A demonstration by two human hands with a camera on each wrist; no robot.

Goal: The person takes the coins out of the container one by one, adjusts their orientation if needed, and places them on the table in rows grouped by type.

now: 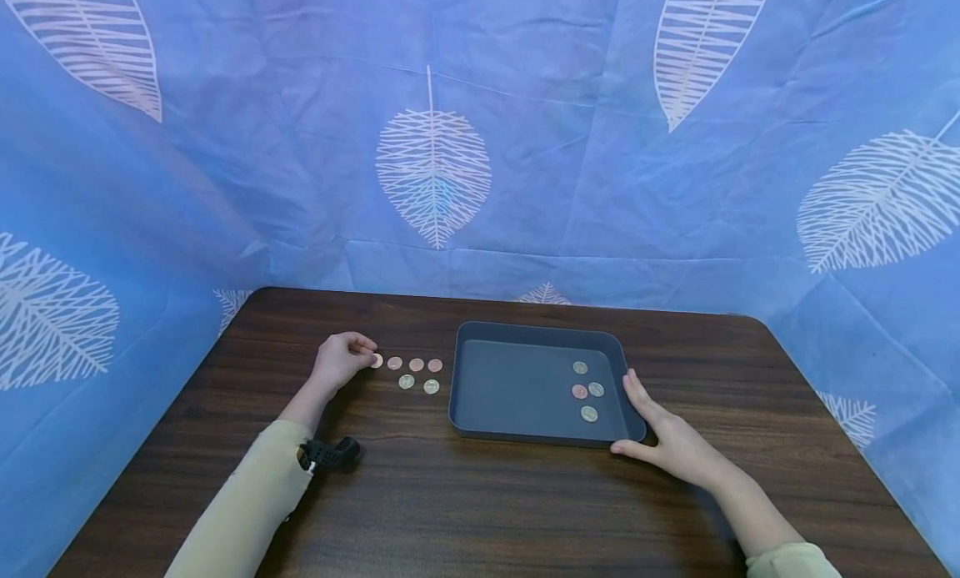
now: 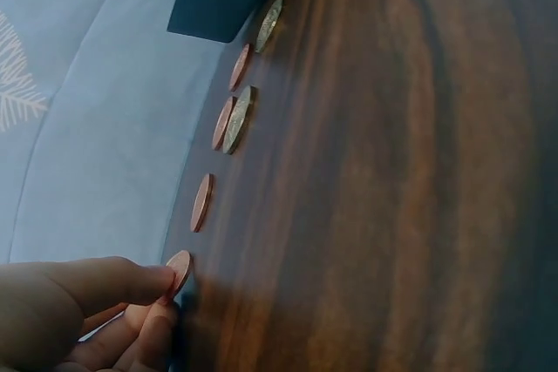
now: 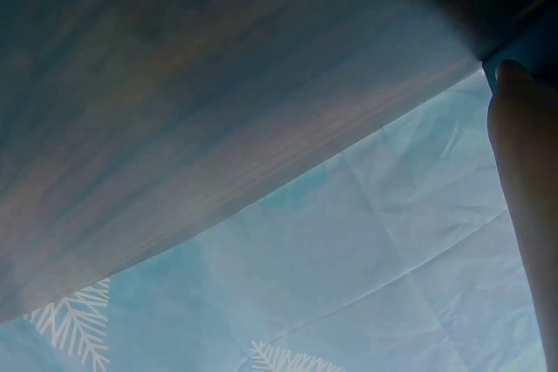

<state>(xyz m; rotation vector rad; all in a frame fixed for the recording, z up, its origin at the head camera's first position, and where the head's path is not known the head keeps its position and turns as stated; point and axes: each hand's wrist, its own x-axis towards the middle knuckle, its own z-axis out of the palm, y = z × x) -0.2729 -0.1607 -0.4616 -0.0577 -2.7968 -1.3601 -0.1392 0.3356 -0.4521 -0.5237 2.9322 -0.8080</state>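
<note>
My left hand pinches a copper coin between thumb and fingertips, low over the table at the left end of a row. Three more copper coins lie in that row, and two brass-coloured coins sit just in front of them. To their right stands a dark grey rectangular tray. Toward its right side lie three brass-coloured coins and one copper coin. My right hand rests on the tray's near right corner, its fingers along the right side and its thumb at the front edge.
Everything stands on a dark brown wooden table with rounded far corners. Blue cloth with white leaf prints hangs behind and at both sides. A black band is worn at the left wrist, over a pale sleeve.
</note>
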